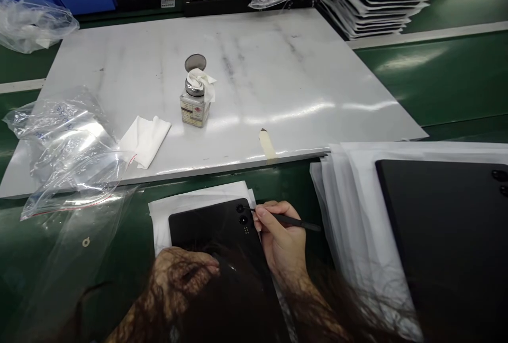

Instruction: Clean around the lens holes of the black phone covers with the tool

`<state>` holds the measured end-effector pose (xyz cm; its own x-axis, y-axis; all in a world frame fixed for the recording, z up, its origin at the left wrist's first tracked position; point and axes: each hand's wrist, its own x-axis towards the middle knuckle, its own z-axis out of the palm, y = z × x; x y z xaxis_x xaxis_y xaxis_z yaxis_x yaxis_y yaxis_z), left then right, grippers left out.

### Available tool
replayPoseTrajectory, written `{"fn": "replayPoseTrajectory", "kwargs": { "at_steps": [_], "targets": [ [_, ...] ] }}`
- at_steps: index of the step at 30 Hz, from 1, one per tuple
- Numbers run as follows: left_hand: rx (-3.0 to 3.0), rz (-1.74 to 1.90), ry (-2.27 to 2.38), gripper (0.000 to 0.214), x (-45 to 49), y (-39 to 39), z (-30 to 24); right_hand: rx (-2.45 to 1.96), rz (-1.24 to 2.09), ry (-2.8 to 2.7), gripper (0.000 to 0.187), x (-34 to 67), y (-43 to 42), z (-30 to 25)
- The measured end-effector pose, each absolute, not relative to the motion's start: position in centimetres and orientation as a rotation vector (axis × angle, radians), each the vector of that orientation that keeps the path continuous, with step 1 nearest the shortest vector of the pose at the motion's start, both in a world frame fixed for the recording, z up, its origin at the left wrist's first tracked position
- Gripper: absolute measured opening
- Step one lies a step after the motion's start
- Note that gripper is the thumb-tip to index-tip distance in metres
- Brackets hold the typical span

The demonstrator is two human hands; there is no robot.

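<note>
Clamping dark tool [298, 221] in right hand [283, 237], at lenses [243, 220] on tablet [206, 221]. Resting left hand [182, 269] over tablet, behind hair [216, 311]; can't discern grip, nor tablet's near end.

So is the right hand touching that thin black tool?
Touching: the head view shows the right hand gripping the thin black tool, its back end sticking out.

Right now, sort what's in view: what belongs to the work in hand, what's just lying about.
In the work:
black tablet, under the left hand
thin black tool, in the right hand
white sheets beneath the tablet
probably second tablet, at right

Probably lying about, all untouched:
bottle
white cloth
clear plastic bag
beige strip
</note>
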<state>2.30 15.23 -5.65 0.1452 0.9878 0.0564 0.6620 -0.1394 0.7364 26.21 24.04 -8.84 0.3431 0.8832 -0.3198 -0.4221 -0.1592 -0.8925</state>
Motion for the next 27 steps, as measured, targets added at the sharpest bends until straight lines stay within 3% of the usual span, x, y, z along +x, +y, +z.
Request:
{"fn": "replayPoseTrajectory", "kwargs": {
  "at_steps": [6, 16, 27],
  "targets": [
    [1.502, 0.785, 1.638, 0.036, 3.7, 14.1, -5.5, -1.283, 1.234, -0.52, 0.063, 26.3, 23.9, -8.7],
    [1.881, 0.864, 1.454, 0.027, 1.6, 15.3, -6.0, -1.255, 1.223, -0.515, 0.06, 26.1, 23.8, -8.8],
    [1.507, 0.901, 1.624, 0.038, 4.4, 13.4, -5.7, -1.235, 1.231, -0.533, 0.059, 26.2, 23.8, -8.5]
  ]
}}
